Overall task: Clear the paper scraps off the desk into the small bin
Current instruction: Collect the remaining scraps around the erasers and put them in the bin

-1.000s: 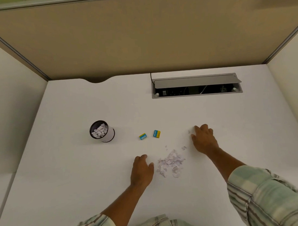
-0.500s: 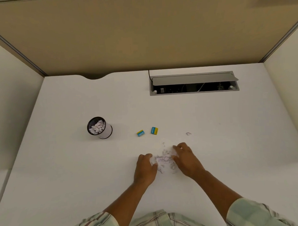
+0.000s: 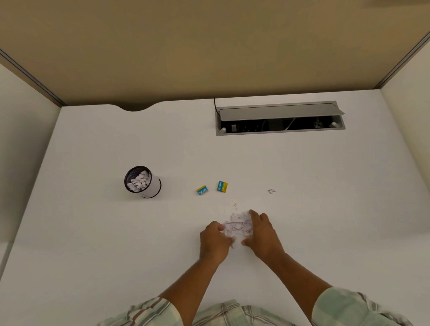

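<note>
A pile of white paper scraps (image 3: 237, 226) lies on the white desk (image 3: 332, 207), squeezed between my two hands. My left hand (image 3: 215, 241) cups its left side and my right hand (image 3: 262, 234) cups its right side, fingers curled around the heap. A single stray scrap (image 3: 271, 191) lies apart to the upper right, and tiny bits (image 3: 235, 205) sit just above the pile. The small bin (image 3: 142, 182), a black mesh cup with a white wall, stands to the left with scraps inside it.
Two small blue-and-yellow erasers (image 3: 202, 190) (image 3: 222, 186) lie between the bin and the pile. An open grey cable tray (image 3: 279, 118) is set into the desk at the back. Partition walls enclose the desk on three sides.
My right hand swept in from the right and both hands closed together around the pile, bunching the scraps tighter. One scrap stayed behind at the upper right.
</note>
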Available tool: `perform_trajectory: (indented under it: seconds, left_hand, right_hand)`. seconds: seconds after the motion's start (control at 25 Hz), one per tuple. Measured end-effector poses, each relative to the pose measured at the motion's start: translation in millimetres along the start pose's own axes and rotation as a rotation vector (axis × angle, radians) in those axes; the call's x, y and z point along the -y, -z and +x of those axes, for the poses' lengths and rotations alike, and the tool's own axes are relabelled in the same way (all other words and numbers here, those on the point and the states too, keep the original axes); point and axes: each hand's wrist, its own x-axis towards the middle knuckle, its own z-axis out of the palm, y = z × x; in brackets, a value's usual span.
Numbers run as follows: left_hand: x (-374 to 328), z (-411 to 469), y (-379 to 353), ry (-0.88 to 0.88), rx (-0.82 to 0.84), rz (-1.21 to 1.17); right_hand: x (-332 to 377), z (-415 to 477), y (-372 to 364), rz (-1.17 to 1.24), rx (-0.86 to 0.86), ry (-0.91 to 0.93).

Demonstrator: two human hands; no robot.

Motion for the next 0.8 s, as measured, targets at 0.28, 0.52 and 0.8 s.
perform_trajectory:
  seconds: [0.28,0.52,0.8]
  left_hand:
    - [-7,20,25,-0.119,0.062,0.171]
    - [1,11,3,-0.32,0.135,0.369]
    - [3,25,2,-0.339,0.068,0.252]
  right_hand:
    - [1,22,26,0.035,0.011,0.025]
    - [18,21,10,-0.165,0.16,0.151]
    - [30,22,0,-0.121,0.102,0.157]
